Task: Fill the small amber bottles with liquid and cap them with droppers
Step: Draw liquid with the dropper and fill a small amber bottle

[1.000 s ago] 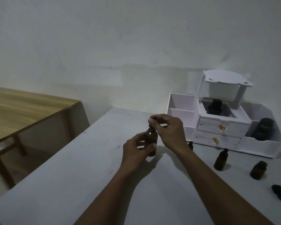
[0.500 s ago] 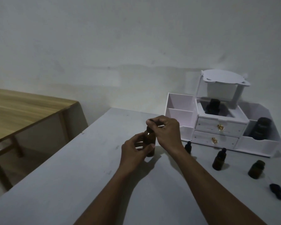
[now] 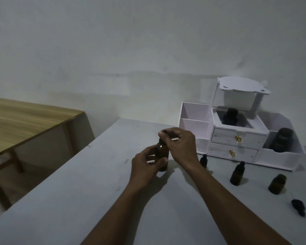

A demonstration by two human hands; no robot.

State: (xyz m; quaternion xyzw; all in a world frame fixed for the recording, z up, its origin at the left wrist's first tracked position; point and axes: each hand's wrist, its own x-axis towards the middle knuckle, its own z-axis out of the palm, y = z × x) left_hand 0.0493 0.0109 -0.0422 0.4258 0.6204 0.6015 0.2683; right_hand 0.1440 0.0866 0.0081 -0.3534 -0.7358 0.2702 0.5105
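Progress on the grey table [image 3: 78, 200]: the right hand [image 3: 180, 145], pinching the top of the amber bottle [image 3: 162, 150], has turned and settled lower; the left hand [image 3: 145, 167] grips its body. Capping looks nearly done.

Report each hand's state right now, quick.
Left hand: holding the small amber glass bottle by its body.
Right hand: pinching the same bottle's top; what it pinches is hidden.

The right hand [image 3: 180, 145] is covering the neck of the brown glass bottle [image 3: 162, 151], hiding what it is pinching; its wrist is half hiding a small dark dropper bottle [image 3: 203, 159].
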